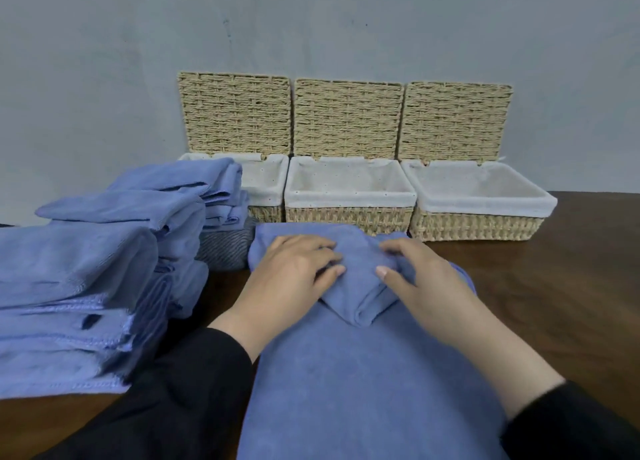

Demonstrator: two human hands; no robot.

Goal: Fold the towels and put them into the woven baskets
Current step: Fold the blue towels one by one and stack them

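Grey plaster wall (311,26) rises behind a dark wooden table (571,286), and three woven baskets stand in a row against it, lids tipped up and leaning on the wall. Each has a white cloth lining folded over its rim. The left basket (266,213) is partly hidden by a tall, loose stack of blue towels (104,269) piled on the table's left side; the middle basket (349,217) and the right basket (478,227) show nothing but lining inside.

One blue towel (363,390) lies spread lengthwise down the middle of the table, its far end just in front of the middle basket. That far end is bunched into a thick fold or roll between both hands. The left hand (294,276) lies palm-down on the gathered cloth with fingers curled over it. The right hand (426,286) presses the fold from the other side, thumb on top and fingers tucked into the fabric, apparently pinching it, though motion blur softens the fingertips. Black sleeves (173,400) cover both forearms to the wrist.
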